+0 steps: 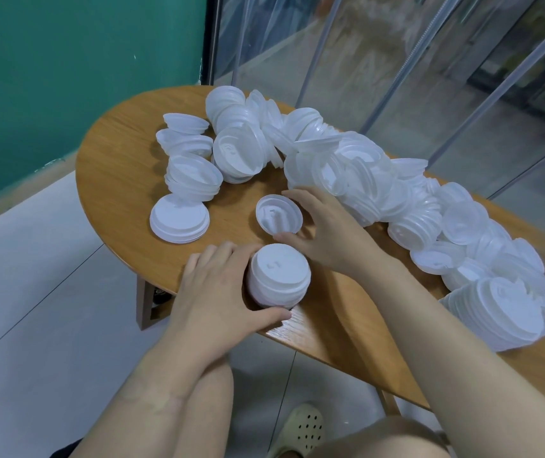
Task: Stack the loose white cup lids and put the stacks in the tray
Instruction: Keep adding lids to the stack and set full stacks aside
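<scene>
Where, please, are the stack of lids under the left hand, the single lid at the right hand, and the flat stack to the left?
stack of lids (279, 264), head view, top face.
single lid (276, 214), head view, inner face.
flat stack (178, 219), head view, top face.

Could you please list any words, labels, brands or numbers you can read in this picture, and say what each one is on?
None can be read.
Stack of lids held by the left hand: a small raised mark on top, too blurred to read.
Single lid by the right hand: moulded ridges only, no letters.
Dark patch under the table: too small to read.
</scene>
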Tool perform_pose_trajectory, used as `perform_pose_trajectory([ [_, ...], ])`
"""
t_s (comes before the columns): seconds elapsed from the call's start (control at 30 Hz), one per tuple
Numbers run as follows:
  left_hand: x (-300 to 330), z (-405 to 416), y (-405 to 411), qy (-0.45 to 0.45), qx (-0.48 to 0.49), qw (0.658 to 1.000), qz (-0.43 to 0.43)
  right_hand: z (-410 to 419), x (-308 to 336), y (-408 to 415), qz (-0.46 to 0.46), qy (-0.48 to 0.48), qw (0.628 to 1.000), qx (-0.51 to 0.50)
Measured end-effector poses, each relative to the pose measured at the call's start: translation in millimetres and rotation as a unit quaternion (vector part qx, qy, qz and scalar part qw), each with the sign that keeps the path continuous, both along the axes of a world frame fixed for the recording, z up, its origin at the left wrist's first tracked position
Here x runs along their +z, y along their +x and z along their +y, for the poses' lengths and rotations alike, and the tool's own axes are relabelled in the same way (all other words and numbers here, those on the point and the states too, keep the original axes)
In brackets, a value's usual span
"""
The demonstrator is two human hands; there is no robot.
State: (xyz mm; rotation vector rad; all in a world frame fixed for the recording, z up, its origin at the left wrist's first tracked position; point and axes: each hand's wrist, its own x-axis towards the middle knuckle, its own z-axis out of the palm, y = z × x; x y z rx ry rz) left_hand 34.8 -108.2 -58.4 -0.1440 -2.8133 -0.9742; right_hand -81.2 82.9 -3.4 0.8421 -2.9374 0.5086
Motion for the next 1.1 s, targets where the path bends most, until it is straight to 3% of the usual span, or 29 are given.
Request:
perform_pose_trajectory([
  [0.5, 4, 2, 0, 0.034, 0.015, 0.999, -0.001, -27, 1, -20, -0.07, 0.015, 0.997, 0.007],
  [0.73, 4, -1, -1, 0.028, 0.006, 1.0, -0.009, -9, 19, 32, -0.044, -0.146, 0.988, -0.006],
  [0.9, 2, 1, -2, 0.001, 0.004, 1.0, -0.012, 14, 4, 72, -0.118, -0.054, 0.991, 0.015],
  [1.1, 5, 0, -1, -0.004, -0.001, 1.0, -0.026, 19, -2, 84, -0.109, -0.101, 0.989, 0.008],
])
